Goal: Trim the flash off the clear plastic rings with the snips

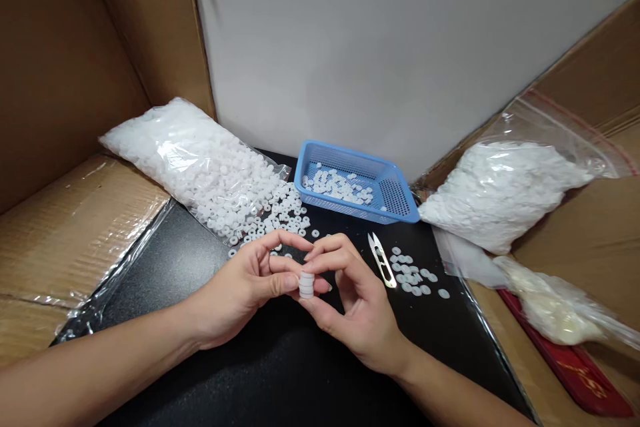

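Between both hands, above the black tabletop, is a short stack of white plastic rings (306, 285). My left hand (255, 277) pinches the stack from the left with thumb and fingers. From the right, my right hand (350, 287) closes its thumb and fingertips on the same stack. Behind my left hand, loose white washers (285, 210) spill from a large clear bag (185, 160). To the right of my right hand lie silver thread snips (381, 260), and beside them are several flat translucent discs (410, 272).
A blue perforated basket (357, 150) with white pieces inside stands at the back. On the right are a zip bag of white pieces (510, 187), a knotted bag of pale contents (555, 303) and a red packet (590, 377). Cardboard walls (140, 13) flank the black table (250, 380).
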Motion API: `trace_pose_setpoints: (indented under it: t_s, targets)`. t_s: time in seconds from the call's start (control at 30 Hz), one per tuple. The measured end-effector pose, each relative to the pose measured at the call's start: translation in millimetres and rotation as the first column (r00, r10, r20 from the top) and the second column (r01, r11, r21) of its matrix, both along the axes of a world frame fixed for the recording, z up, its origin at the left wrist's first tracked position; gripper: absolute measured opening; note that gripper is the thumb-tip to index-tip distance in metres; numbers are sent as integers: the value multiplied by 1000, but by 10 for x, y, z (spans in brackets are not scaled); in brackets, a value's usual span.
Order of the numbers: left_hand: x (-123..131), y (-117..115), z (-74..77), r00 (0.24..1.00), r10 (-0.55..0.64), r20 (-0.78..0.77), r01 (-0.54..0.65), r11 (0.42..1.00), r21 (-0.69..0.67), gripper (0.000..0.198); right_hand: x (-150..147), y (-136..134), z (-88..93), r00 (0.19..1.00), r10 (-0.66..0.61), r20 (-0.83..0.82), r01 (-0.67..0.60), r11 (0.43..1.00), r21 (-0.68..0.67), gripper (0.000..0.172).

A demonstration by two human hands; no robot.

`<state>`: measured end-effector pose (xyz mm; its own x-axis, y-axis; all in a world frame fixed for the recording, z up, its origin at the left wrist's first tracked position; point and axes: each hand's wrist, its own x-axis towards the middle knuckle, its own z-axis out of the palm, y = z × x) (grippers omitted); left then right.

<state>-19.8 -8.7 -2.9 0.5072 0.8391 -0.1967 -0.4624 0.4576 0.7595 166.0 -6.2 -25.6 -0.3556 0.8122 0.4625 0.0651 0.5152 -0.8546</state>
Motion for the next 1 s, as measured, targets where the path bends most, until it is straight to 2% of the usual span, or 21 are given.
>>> trace_pose_setpoints:
  t_s: [0.43,0.67,0.83,1.0]
  targets:
    - [5,1,-31,998,55,-44,-55,998,10,36,-7,-9,-32,998,51,-24,-52,998,-35,31]
    - [-3,4,-28,998,-2,-63,3,1000,17,38,-9,12,-35,998,38,-44,-40,998,-41,30]
    - [-4,2,-30,997,11,-79,-12,1000,-13,32,-9,9,-36,998,42,-44,-44,997,-63,29]
    - [-1,-6,-24,996,32,-79,-35,999,-30,35,7,33,-48,997,49,-66,-53,996,-66,27]
